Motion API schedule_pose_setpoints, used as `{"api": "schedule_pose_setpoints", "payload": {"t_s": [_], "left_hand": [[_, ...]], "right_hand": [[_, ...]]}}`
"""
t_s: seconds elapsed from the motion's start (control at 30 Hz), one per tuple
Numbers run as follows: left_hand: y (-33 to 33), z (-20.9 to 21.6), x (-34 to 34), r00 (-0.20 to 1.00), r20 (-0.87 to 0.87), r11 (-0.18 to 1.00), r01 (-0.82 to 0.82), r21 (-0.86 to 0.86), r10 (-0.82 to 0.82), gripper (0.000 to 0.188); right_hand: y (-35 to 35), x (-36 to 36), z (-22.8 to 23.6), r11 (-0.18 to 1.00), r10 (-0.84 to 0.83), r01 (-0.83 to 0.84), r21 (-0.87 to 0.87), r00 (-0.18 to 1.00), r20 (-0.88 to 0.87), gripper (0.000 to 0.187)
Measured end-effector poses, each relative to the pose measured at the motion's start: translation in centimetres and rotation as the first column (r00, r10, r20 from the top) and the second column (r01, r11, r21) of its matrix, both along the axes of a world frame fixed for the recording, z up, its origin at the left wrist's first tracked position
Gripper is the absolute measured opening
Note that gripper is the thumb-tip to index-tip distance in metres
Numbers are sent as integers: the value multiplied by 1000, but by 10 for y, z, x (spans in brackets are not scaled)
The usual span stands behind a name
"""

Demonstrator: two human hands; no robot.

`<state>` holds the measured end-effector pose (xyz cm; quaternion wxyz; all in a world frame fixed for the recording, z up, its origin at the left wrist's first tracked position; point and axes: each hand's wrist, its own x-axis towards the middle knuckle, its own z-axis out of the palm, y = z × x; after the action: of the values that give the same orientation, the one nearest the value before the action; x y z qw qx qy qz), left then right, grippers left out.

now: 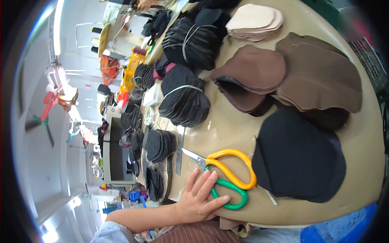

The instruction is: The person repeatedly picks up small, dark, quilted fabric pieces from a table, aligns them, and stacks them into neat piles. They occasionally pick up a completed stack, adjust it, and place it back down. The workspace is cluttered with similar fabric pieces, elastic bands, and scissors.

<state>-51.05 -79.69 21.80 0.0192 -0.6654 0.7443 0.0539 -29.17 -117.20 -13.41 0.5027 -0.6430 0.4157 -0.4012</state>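
Observation:
My left hand (199, 199) lies on the table at the lower middle, back of the hand up. Its fingers are spread, and they and the thumb rest over the green handle loop of a pair of scissors (231, 172) with one yellow and one green handle. The blades are partly open and point to the upper left. Right of the scissors lies a black rounded fabric piece (302, 158). A steel ruler (179, 152) is just left of the blade tips. My right hand is out of view.
Behind are brown rounded pieces (251, 69), a stack of olive-brown sheets (320, 73) and pale pink pieces (255, 20). Tied black bundles (184, 95) and a loose black stack (160, 145) stand on the left. A white strip (270, 197) lies near the table's front edge.

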Motion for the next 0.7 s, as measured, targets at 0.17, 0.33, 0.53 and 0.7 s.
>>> {"api": "schedule_pose_setpoints", "payload": {"t_s": [0.17, 0.33, 0.53, 0.7], "left_hand": [[-2, -2, -3, 1000, -5, 998, -4, -64, 3, 72], [-1, -1, -8, 999, -4, 995, -51, -91, 51, 58], [-6, -5, -3, 998, -57, 984, -4, -177, -6, 62], [4, 1, 11, 972, -220, 971, 28, -239, -82, 92]], "right_hand": [[-11, -7, -9, 993, -116, 116, 32, 993, -18, 28], [114, -75, -41, 991, -133, 133, -1, 987, -90, 29], [368, -283, -27, 997, -73, 71, -18, 962, -265, 29], [413, -403, 92, 976, 219, -215, 42, 955, -199, 30]]}}
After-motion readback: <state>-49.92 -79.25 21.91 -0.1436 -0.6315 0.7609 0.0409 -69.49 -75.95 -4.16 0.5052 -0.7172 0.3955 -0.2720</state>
